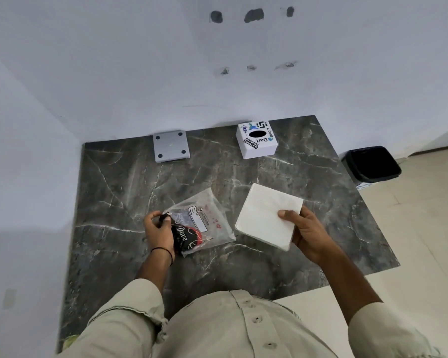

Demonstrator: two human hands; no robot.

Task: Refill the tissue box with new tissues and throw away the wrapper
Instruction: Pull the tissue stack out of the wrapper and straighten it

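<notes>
My right hand (305,232) holds a square stack of white tissues (265,214) by its near right corner, just above the dark marble table (130,182). My left hand (158,229) grips the near left end of the clear plastic wrapper (204,220), which has black and red print and lies flat on the table beside the stack. The white tissue box (256,140), with stickers and a dark oval opening on top, stands at the far side of the table near the wall.
A grey square plate (170,146) with several dark dots leans at the table's back edge against the wall. A black bin (373,164) stands on the floor to the right of the table. Walls close in at the back and left.
</notes>
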